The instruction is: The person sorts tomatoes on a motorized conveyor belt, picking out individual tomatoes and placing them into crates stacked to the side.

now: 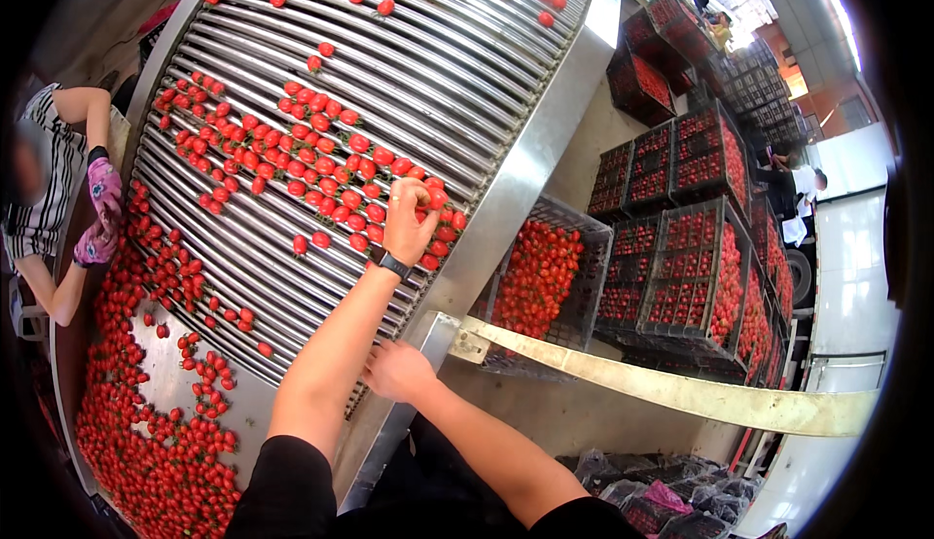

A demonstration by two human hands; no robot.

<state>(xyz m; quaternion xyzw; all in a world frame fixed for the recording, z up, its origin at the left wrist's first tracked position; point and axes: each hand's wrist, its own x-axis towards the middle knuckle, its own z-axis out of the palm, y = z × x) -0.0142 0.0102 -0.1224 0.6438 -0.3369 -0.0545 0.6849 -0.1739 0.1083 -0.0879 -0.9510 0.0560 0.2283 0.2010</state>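
My left hand [408,221], with a dark watch on its wrist, reaches over a roller conveyor [408,79]. Its thumb and forefinger pinch a red cherry tomato [438,198] near the conveyor's right side rail. Around it, many more cherry tomatoes [314,167] lie in a band across the metal rollers. Lower down, my right hand [398,371] is at the side rail near the roller ends. Its fingertips are partly hidden, so whether they grip anything is unclear.
A co-worker's gloved hands [102,207] are at the conveyor's left side. Loose tomatoes pile on a metal chute [171,349] at lower left. Right of the rail stand a crate of tomatoes [591,283] and stacked full crates [678,269]. A pale metal bar [657,382] juts out rightward.
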